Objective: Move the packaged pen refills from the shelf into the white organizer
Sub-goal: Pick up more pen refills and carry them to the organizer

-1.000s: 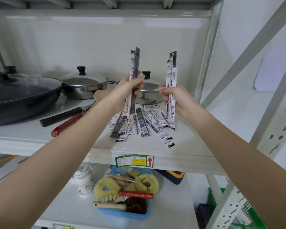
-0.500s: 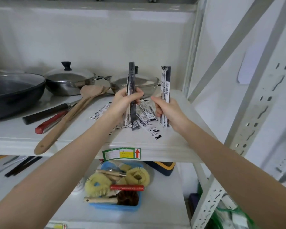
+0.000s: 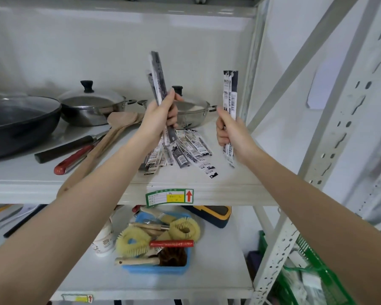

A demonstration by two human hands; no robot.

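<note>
- Step in hand: pick-up. Both hands are loaded with refills, raised above the shelf.
- Left hand: grip clamped round a bundle of refill packs, which stands nearly upright, top tilted slightly left, lower end sticking out below the fist.
- Right hand: grip clamped round a second bundle, upright, near the shelf's right post.
- Neither bundle touches the shelf, as far as the view shows.
- Loose pile of more packs lies fanned on the shelf between and below the two hands, just in front of a lidded pot. So the shelf is not yet emptied.
- White organizer: not in view; cannot tell where it stands.
- Progress, judged: early to middle; nothing visibly delivered.
- Next move, judged: carry both bundles off the shelf, find the organizer, drop them in. Calls for a firm hold, since the slim packs could slide out of a bundle.
- Then return for the pile; the wooden spatula lies well to the left, so access looks free.
</note>
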